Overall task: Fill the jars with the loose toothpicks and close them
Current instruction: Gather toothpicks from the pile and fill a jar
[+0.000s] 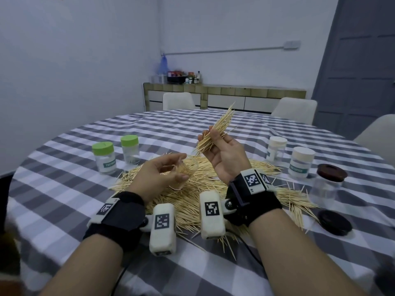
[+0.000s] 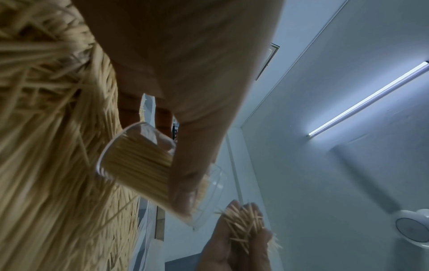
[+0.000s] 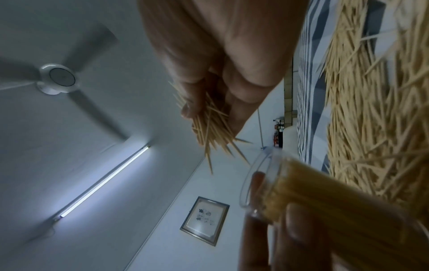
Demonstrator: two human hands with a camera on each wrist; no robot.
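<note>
Fingers (image 1: 210,133) of the right hand (image 1: 222,154) pinch a toothpick bundle (image 1: 215,130) above the loose heap (image 1: 192,201); the left hand (image 1: 162,174) curls round a tilted, part-filled clear jar (image 1: 186,171). Filling is underway; next, the bundle's points likely need aiming into its mouth.

pale bluish walls (image 1: 85,60) close the room, with a grey door (image 1: 359,71) at the right. a round table under a grey-and-white checked cloth (image 1: 64,189) has white chairs (image 1: 178,101) at its far side. behind them runs a low tiled counter (image 1: 224,90) carrying bottles. overhead hang a lit tube light (image 3: 104,181) and a ceiling fan (image 3: 59,78); a framed picture (image 3: 204,220) hangs on one wall.
</note>
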